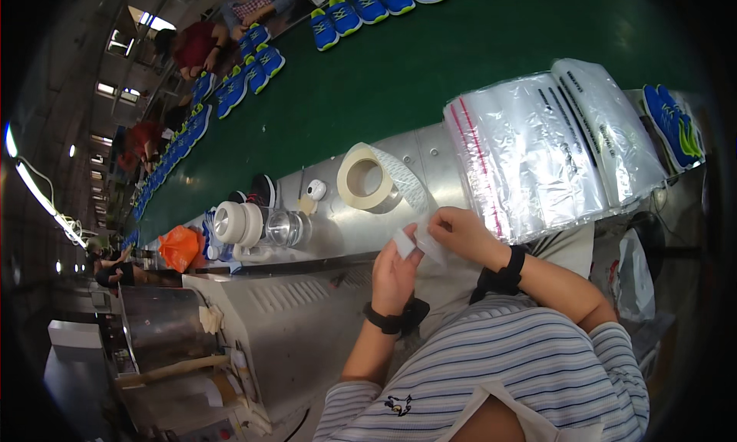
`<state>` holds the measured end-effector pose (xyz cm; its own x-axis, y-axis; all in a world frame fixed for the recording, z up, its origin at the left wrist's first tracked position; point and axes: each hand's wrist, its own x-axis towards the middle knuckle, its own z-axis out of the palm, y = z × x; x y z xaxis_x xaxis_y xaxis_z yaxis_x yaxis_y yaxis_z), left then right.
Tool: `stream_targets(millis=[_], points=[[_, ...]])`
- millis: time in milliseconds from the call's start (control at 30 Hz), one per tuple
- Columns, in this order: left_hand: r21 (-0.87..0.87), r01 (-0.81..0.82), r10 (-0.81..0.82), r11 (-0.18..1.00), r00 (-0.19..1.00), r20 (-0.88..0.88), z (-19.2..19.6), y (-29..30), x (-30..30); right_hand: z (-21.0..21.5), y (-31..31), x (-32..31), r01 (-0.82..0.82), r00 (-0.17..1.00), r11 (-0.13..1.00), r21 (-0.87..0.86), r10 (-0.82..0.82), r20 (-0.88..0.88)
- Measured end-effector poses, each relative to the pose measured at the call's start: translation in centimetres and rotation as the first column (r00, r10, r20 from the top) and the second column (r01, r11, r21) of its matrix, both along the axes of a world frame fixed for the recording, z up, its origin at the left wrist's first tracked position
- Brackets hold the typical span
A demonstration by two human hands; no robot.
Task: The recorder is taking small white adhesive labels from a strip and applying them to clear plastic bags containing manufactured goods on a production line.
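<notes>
Head view, your left hand (393, 277) is grasping a white piece (403, 244), your right hand (464, 235) is curling at the strip (409, 185), its grip impossible to tell, the roll (347, 179) is sitting left of the bags (530, 150)

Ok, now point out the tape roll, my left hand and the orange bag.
Tape roll (368, 202): head view, lower part of its ring.
Left hand (394, 282): head view, middle of the hand.
Orange bag (180, 248): head view, its crumpled middle.

The wearer's two hands (393, 279) (467, 239), two wristbands (390, 320) (508, 271)
There is one tape roll (349, 183), one clear jug (285, 229) and one orange bag (180, 248).
</notes>
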<state>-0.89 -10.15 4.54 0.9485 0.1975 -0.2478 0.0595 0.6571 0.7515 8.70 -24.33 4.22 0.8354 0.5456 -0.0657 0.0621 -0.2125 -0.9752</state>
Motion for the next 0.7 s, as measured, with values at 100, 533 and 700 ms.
stream_targets(millis=[100,533,700], points=[[-0.18,-0.061,0.063,0.982,0.998,0.004,-1.0,1.6,0.2,0.5,-1.9,-0.5,-0.008,0.999,0.997,-0.071,0.012,0.051],[-0.424,0.229,-0.149,0.876,0.965,0.214,-2.8,-10.1,12.4,-1.9,-9.1,4.4,0.631,0.557,0.698,-0.339,-0.105,0.824],[-0.513,0.164,-0.123,0.842,0.986,0.113,-4.4,-9.1,11.8,-2.4,-13.0,5.5,0.688,0.6,0.722,-0.073,-0.509,0.616]])
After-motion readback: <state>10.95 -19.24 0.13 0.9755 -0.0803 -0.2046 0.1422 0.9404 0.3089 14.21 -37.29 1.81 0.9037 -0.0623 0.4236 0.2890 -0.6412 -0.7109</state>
